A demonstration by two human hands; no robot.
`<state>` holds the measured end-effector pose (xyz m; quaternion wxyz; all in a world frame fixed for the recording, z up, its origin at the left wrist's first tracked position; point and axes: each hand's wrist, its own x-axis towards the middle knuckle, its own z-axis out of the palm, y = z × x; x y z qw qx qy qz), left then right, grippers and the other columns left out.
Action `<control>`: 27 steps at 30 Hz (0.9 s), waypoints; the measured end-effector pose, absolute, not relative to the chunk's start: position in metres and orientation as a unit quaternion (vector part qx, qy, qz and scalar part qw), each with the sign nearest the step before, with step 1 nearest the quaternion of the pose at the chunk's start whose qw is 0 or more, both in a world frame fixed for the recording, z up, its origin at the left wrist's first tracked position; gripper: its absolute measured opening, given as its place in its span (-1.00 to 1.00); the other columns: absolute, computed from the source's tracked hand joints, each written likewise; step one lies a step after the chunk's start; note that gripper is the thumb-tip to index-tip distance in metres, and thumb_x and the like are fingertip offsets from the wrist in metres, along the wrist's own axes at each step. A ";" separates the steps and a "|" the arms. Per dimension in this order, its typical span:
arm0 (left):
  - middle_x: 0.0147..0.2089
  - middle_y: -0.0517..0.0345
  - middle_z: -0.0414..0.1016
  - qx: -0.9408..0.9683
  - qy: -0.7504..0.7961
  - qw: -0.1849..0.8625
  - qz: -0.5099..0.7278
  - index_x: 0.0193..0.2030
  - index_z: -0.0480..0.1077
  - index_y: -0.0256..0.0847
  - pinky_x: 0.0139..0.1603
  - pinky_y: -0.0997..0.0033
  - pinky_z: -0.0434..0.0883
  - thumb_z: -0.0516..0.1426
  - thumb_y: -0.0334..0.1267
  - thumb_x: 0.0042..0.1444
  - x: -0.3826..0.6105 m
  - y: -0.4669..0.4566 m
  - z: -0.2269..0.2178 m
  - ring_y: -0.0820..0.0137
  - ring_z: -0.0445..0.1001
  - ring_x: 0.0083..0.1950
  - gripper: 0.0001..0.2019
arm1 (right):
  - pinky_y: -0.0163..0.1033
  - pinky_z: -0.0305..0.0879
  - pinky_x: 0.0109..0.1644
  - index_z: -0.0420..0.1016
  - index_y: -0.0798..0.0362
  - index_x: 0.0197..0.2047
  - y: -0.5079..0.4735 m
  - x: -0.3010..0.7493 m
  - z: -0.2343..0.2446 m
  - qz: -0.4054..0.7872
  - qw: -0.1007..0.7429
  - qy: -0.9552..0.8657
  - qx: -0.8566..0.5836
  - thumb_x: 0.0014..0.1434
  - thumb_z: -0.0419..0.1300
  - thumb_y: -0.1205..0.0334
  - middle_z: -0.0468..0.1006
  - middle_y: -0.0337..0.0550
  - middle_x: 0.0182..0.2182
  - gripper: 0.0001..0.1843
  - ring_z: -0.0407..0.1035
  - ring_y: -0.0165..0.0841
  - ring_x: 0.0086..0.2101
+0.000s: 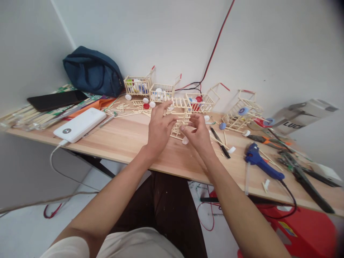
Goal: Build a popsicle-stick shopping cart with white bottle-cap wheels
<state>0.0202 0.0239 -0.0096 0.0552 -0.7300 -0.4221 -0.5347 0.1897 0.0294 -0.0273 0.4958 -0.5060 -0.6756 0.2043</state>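
Observation:
A small cart frame [177,133] built of thin wooden sticks is between my two hands, in the middle of the table. My left hand [159,130] grips it from the left, its fingers reaching over the upper sticks. On the right side my right hand [199,134] has thumb and fingers curled against the same frame. A white cap wheel [185,140] sits at its lower right. Fingers cover part of the frame. Just behind stands a finished-looking stick cart [206,104] with caps in its basket.
Two more cap-filled carts [137,86] stand against the wall beside a blue bag [94,71]. On the right lie a tipped cart [242,111], a black pen [220,143], a blue glue gun [263,163] and pliers [266,140]. A white power bank [80,125] lies left.

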 end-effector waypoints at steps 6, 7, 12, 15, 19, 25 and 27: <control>0.28 0.03 0.37 -0.739 -0.419 0.065 -0.524 -0.24 0.47 -0.18 0.29 0.06 0.33 0.11 -0.38 0.27 0.020 0.025 -0.011 0.22 0.31 0.27 -0.88 | -0.01 0.42 -0.03 0.27 -0.04 0.10 0.034 0.189 -0.027 0.185 0.481 -0.693 -0.504 0.06 0.30 -0.06 0.49 0.02 0.08 -0.41 0.48 -0.18 -0.09; 0.28 0.02 0.37 -0.742 -0.415 0.064 -0.522 -0.24 0.47 -0.19 0.29 0.06 0.33 0.10 -0.37 0.27 0.019 0.026 -0.011 0.22 0.31 0.28 -0.89 | -0.01 0.42 -0.03 0.28 -0.04 0.09 0.034 0.190 -0.026 0.184 0.481 -0.693 -0.504 0.07 0.30 -0.05 0.49 0.01 0.07 -0.43 0.48 -0.18 -0.09; 0.28 -0.02 0.37 -0.753 -0.399 0.062 -0.519 -0.22 0.44 -0.20 0.28 0.05 0.33 0.08 -0.33 0.30 0.018 0.027 -0.011 0.21 0.32 0.28 -0.88 | -0.02 0.41 -0.04 0.28 -0.04 0.06 0.033 0.189 -0.026 0.176 0.485 -0.683 -0.517 0.04 0.31 -0.05 0.51 -0.01 0.03 -0.43 0.47 -0.19 -0.14; 0.27 -0.01 0.37 -0.752 -0.397 0.065 -0.523 -0.23 0.42 -0.19 0.29 0.04 0.34 0.06 -0.30 0.31 0.018 0.029 -0.012 0.21 0.32 0.28 -0.86 | -0.02 0.41 -0.04 0.28 -0.03 0.05 0.033 0.188 -0.026 0.171 0.486 -0.678 -0.524 0.03 0.32 -0.04 0.51 -0.01 0.01 -0.43 0.47 -0.20 -0.15; 0.27 -0.01 0.37 -0.754 -0.393 0.063 -0.523 -0.24 0.41 -0.20 0.30 0.03 0.33 0.05 -0.31 0.32 0.018 0.030 -0.012 0.21 0.31 0.29 -0.86 | -0.02 0.40 -0.02 0.28 -0.04 0.05 0.032 0.187 -0.025 0.173 0.486 -0.676 -0.526 0.02 0.32 -0.05 0.52 -0.03 0.01 -0.43 0.47 -0.20 -0.15; 0.28 0.00 0.36 -0.757 -0.399 0.059 -0.515 -0.24 0.41 -0.19 0.30 0.05 0.33 0.05 -0.34 0.30 0.017 0.030 -0.011 0.21 0.31 0.28 -0.87 | -0.01 0.40 0.01 0.29 -0.02 0.05 0.033 0.185 -0.023 0.173 0.492 -0.683 -0.512 0.04 0.31 -0.08 0.54 0.00 0.00 -0.42 0.48 -0.19 -0.12; 0.29 0.00 0.35 -0.756 -0.400 0.060 -0.514 -0.23 0.41 -0.19 0.31 0.06 0.32 0.06 -0.35 0.30 0.017 0.030 -0.011 0.21 0.31 0.29 -0.88 | 0.00 0.39 0.03 0.29 -0.02 0.06 0.033 0.185 -0.024 0.168 0.495 -0.682 -0.512 0.06 0.29 -0.11 0.54 0.01 0.00 -0.42 0.48 -0.18 -0.10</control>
